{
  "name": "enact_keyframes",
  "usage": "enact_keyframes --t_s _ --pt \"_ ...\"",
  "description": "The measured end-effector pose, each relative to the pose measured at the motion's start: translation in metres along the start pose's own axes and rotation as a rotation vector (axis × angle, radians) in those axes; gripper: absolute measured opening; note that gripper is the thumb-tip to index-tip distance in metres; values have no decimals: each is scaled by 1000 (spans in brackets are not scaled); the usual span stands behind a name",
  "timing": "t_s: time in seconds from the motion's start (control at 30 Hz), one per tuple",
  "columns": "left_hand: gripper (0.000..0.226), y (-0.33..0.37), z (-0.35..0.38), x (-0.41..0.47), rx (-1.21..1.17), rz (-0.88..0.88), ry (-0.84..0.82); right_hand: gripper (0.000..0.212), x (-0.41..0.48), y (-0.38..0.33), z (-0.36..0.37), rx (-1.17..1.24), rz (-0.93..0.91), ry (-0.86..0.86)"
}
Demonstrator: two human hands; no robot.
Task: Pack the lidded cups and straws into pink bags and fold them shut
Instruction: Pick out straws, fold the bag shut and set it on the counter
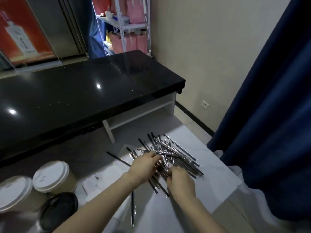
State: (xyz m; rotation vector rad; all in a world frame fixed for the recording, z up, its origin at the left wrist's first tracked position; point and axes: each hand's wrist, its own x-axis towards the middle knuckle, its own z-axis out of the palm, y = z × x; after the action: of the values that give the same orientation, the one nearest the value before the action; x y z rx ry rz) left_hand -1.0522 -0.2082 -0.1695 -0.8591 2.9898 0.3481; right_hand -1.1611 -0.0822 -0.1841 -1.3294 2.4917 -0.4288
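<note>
A heap of black straws in clear wrappers [175, 152] lies on the white table [217, 175]. My left hand [144, 165] rests on the near left part of the heap, fingers curled around some straws. My right hand [180, 181] presses on the near right part, fingers bent into the straws. Two tan cups with white lids [50, 175] [14, 190] stand at the lower left, beside a black-lidded cup [59, 211]. Pink bags [133, 42] hang far off on a shelf.
A long black glossy counter [80, 91] runs across the middle, its white frame beyond the table. A dark blue curtain [269, 115] hangs at the right. A single straw [132, 209] lies near my left forearm. White plastic wrapping [94, 180] lies between cups and straws.
</note>
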Motion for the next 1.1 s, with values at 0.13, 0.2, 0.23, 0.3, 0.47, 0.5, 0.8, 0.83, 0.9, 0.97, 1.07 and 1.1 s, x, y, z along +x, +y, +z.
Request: enact_keyframes --t_s 0.13,0.2,0.23,0.3,0.47,0.5,0.8,0.83,0.9,0.97,1.07,1.1 --pt "28 2 -4 2 41 30 100 18 -2 7 -9 72 -10 60" --pt "20 3 -7 2 48 34 160 15 -4 9 -14 102 -34 82" --pt "16 3 -9 1 59 35 181 14 -6 10 -16 115 -48 89" --pt "12 3 -11 -1 100 50 196 12 -7 11 -21 142 -68 91" --pt "19 -10 -21 -11 23 17 193 10 -12 20 -35 220 -109 84" --pt "20 -15 -25 -15 1 2 216 10 -13 23 -38 247 -129 82" --pt "21 -34 -70 -67 -113 76 301 7 -18 -10 -60 279 -343 114" --pt "23 -35 -74 -74 -105 77 303 7 -18 -21 -62 266 -371 117" --pt "24 -38 -83 -92 -81 68 323 9 -20 -43 -65 248 -426 109" --pt "23 -45 -95 -111 -61 28 367 11 -22 -65 -69 244 -496 109" --pt "19 -64 -117 -152 -99 -62 438 15 -31 -111 -75 251 -641 76" --pt "17 -71 -124 -168 -112 -81 461 16 -34 -127 -76 256 -685 56"
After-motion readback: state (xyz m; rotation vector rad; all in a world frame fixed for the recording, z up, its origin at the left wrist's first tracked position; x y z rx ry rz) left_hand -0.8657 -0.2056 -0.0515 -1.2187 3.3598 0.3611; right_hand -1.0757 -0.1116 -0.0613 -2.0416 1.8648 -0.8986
